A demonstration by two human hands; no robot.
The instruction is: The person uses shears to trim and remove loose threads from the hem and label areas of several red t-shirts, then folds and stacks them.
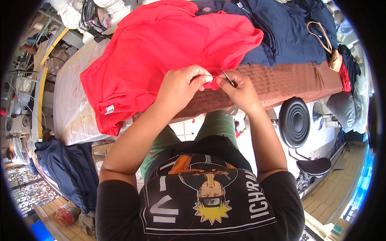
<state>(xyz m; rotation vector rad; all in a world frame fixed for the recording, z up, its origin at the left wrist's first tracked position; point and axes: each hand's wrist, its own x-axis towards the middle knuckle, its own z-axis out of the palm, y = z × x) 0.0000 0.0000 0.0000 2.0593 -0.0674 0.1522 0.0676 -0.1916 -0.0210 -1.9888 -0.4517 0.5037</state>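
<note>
Pinching the red garment (169, 46) by the near edge of the table (287, 82), the left hand (183, 82) has fingertips together. The right hand (239, 89) narrowly holds a slim pointed tool (227, 77).

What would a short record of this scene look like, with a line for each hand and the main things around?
Left hand: the left hand pinches at the near edge of the red garment
Right hand: the right hand holds a small pointed tool, exact kind unclear
Red garment: loosely spread, white label at its near left part
Right of it: dark blue garments
Table cover: brown patterned cloth
Floor, right: round black seat
</note>
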